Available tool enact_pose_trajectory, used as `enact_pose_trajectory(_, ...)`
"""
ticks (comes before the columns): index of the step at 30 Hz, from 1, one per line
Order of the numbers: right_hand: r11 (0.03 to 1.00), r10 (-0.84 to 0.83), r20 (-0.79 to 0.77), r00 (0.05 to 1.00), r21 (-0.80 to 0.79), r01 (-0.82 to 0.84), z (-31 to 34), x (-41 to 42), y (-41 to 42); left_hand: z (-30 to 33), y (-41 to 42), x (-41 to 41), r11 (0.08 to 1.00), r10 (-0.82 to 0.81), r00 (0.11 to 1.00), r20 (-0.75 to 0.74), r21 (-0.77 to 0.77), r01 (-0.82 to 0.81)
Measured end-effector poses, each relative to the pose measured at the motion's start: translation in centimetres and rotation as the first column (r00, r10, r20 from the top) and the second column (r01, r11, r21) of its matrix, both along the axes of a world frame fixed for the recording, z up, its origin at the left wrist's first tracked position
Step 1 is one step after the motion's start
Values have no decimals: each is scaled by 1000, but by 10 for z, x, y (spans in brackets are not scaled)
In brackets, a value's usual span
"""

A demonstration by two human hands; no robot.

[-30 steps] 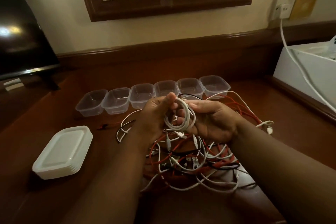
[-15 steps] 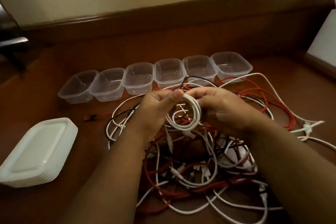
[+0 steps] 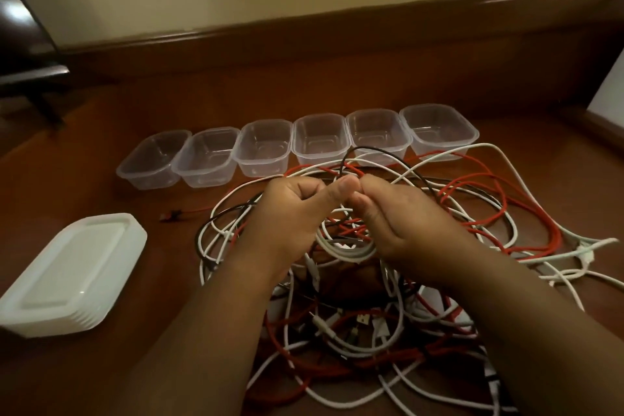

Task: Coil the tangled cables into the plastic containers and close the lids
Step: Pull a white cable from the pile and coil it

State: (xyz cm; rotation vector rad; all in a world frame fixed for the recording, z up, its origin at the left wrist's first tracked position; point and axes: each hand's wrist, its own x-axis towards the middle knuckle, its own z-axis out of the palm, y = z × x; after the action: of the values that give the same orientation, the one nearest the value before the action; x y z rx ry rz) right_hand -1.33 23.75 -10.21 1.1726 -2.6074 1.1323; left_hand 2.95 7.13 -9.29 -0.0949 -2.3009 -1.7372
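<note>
A small coil of white cable [image 3: 347, 248] hangs between my two hands above a tangle of red, white and black cables [image 3: 388, 324] on the brown table. My left hand [image 3: 290, 209] grips the coil's left side with curled fingers, thumb up. My right hand [image 3: 401, 216] pinches the coil's top next to that thumb. Several clear plastic containers [image 3: 320, 140] stand open in a row just beyond the hands. A stack of white lids [image 3: 72, 275] lies at the left.
A raised wooden ledge [image 3: 337, 44] runs along the table's back under the wall. A dark stand [image 3: 30, 78] is at far left and a white box edge [image 3: 611, 88] at far right. A small red connector [image 3: 170, 215] lies left of the tangle.
The view has tilted down and closer. My hands have drawn together over the white coil, thumbs now touching, and the coil hangs lower between them.
</note>
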Motion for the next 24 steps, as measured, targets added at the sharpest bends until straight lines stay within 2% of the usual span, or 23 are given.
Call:
enact_pose_trajectory(3, 992, -63, -18, 998, -109, 61, 1, 2, -1, 2, 4, 1, 994, -10, 1000, -11, 109, 11)
enact_pose_trajectory(6, 964, -110, 2, 994, -243, 107, 0, 0, -2, 3, -1, 2, 982, 21, 994, -106, 190, 0)
enact_pose_trajectory(10, 907, -61, 106, 992, -408, 100, 4, 1, -2, 4, -1, 6, 993, 110, 963, -248, 73, -94)
enact_pose_trajectory(14, 844, -45, 125, 991, -526, 105, 8, 4, 0, 5, 3, 6, 972, 220, 931, -292, -12, -234)
enact_pose_trajectory(15, 836, -42, 124, 991, -539, 103, 7, 6, 0, 6, 5, 7, 969, 239, 932, -274, 11, -245)
enact_pose_trajectory(21, 798, 21, 205, 979, -593, 107, 6, 8, -3, 11, 21, 14, 922, 178, 974, -138, 368, -117)
enact_pose_trajectory(22, 796, 18, 206, 978, -595, 111, 6, 8, -3, 10, 22, 15, 920, 126, 983, -136, 386, -65)
enact_pose_trajectory(24, 799, -18, 187, 982, -588, 127, 4, 6, -4, 8, 22, 15, 946, 30, 991, -129, 323, 13)
